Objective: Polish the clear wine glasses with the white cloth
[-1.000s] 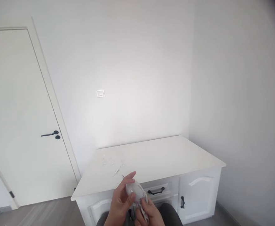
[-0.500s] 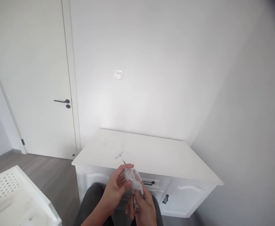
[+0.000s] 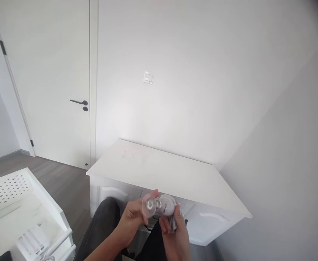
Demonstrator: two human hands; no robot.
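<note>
A clear stemmed glass is held over my lap, tilted with its round foot toward the left and up toward me. Around the foot and stem, the fingers of my left hand are closed. At the bowl end, my right hand grips a crumpled white cloth pressed against the glass. How far the cloth reaches into the bowl I cannot tell. Just beyond both hands is the front edge of a white cabinet.
Faint clear glassware stands at the cabinet top's back left. At lower left, a white stand with a perforated side holds a white power strip, a cable and a dark object. A closed door is behind.
The glass has turned, its foot swinging from pointing away over the cabinet to facing left and toward me. My right hand has shifted right and the view has moved left and down.
</note>
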